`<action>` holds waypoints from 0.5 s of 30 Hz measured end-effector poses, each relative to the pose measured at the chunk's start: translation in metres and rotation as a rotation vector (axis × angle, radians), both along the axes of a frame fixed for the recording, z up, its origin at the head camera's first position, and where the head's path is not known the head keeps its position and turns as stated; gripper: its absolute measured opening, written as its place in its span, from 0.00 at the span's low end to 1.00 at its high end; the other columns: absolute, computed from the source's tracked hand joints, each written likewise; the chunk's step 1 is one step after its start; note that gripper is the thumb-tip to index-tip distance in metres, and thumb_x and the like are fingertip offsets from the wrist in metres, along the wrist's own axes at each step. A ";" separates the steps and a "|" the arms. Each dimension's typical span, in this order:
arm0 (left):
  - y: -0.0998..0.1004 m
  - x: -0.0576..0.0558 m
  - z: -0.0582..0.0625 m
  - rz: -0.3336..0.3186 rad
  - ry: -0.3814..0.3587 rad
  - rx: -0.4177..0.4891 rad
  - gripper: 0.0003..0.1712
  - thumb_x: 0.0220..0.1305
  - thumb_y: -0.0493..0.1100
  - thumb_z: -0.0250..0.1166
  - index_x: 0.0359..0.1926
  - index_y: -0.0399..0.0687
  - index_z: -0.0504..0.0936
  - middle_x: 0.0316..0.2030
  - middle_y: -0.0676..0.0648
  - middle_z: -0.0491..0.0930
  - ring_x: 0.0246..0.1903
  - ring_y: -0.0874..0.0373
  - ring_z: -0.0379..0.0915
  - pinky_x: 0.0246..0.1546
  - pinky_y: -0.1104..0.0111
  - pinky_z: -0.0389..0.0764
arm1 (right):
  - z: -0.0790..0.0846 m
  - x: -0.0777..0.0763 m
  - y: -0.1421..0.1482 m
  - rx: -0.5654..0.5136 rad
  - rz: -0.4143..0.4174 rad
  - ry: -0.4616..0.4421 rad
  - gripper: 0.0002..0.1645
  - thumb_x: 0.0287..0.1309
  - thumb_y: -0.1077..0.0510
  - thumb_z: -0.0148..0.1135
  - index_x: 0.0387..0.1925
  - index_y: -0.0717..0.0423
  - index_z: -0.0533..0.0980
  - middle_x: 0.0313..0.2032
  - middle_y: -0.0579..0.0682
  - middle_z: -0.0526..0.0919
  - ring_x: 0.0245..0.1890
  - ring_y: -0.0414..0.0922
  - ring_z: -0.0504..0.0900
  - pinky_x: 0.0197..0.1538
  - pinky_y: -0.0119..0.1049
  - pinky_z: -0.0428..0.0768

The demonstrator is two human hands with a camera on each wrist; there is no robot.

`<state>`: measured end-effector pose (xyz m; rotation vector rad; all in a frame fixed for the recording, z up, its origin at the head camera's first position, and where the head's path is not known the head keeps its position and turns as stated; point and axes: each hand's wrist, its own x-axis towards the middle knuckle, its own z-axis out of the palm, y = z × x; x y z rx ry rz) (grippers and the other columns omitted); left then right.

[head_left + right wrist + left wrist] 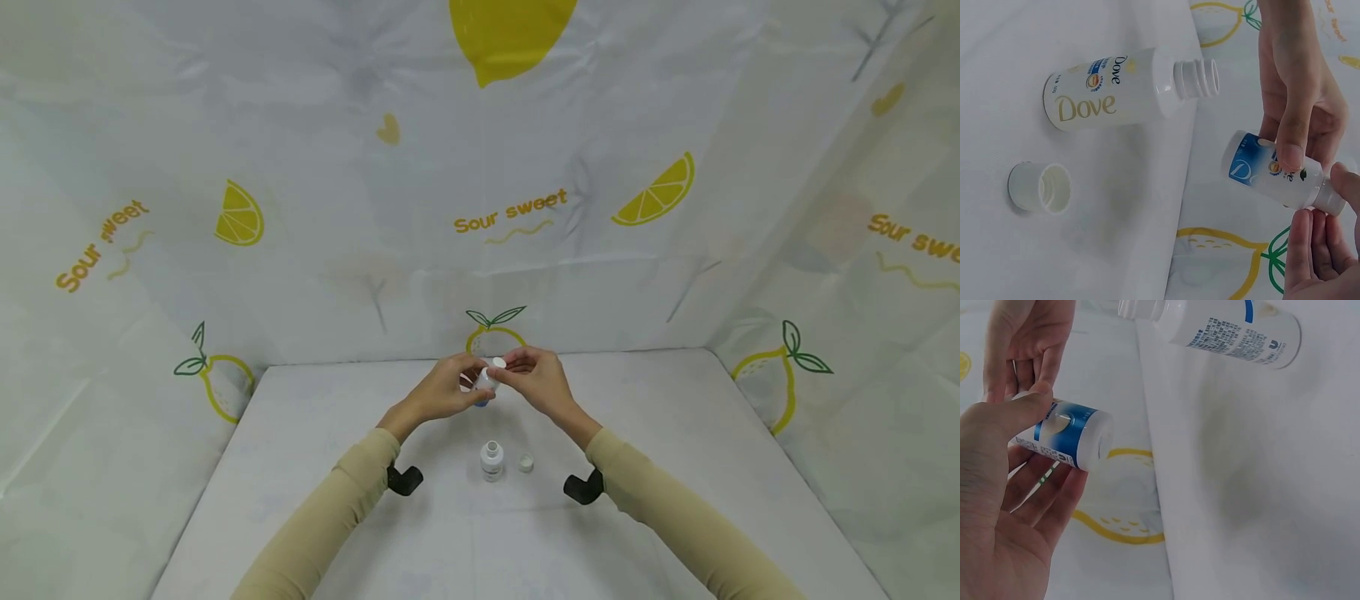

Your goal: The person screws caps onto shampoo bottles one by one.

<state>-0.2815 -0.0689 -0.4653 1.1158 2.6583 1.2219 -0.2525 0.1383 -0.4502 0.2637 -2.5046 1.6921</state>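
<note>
Raised over the far part of the table, my left hand (pixel 441 388) grips a small white-and-blue Dove bottle (pixel 1272 170) between thumb and fingers. The bottle is tilted, with its blue lower end toward the table. At its upper end, my right hand (pixel 546 383) pinches the white cap (pixel 1330 199), which sits at the bottle's neck. A larger white Dove bottle (pixel 492 463) stands upright below the hands, its threaded neck uncovered. Just right of it rests a loose white cap (pixel 526 462), whose hollow side shows in the right wrist view.
The white-covered table (pixel 360 517) meets a lemon-print curtain (pixel 337 208) at the back and both sides. Black wrist mounts (pixel 406 481) hang beneath the two sleeved forearms, left and right of the standing bottle.
</note>
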 end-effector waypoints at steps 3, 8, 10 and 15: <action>-0.001 0.000 0.000 -0.017 -0.014 0.011 0.19 0.58 0.51 0.71 0.49 0.51 0.80 0.42 0.51 0.79 0.42 0.57 0.80 0.44 0.73 0.84 | 0.000 0.000 0.002 -0.020 0.028 -0.011 0.25 0.45 0.42 0.75 0.38 0.55 0.81 0.38 0.51 0.87 0.38 0.43 0.87 0.42 0.31 0.86; -0.005 0.000 -0.002 -0.035 -0.052 0.036 0.20 0.57 0.51 0.71 0.50 0.53 0.80 0.42 0.54 0.79 0.41 0.61 0.79 0.44 0.71 0.85 | -0.002 0.000 0.007 -0.092 0.154 -0.052 0.25 0.51 0.46 0.72 0.47 0.55 0.80 0.46 0.53 0.85 0.45 0.45 0.86 0.48 0.30 0.85; -0.006 0.000 -0.004 -0.054 -0.070 0.048 0.21 0.56 0.51 0.72 0.50 0.54 0.80 0.42 0.54 0.80 0.41 0.62 0.79 0.44 0.69 0.85 | -0.001 0.000 0.011 -0.119 0.229 -0.064 0.24 0.54 0.49 0.70 0.50 0.55 0.78 0.50 0.55 0.83 0.49 0.47 0.84 0.51 0.30 0.84; -0.006 0.002 -0.008 -0.107 -0.094 0.065 0.22 0.57 0.49 0.72 0.52 0.54 0.79 0.45 0.52 0.80 0.43 0.61 0.80 0.46 0.64 0.85 | 0.000 -0.001 0.022 -0.150 0.418 -0.062 0.21 0.59 0.55 0.66 0.53 0.55 0.77 0.54 0.57 0.81 0.55 0.50 0.82 0.54 0.32 0.83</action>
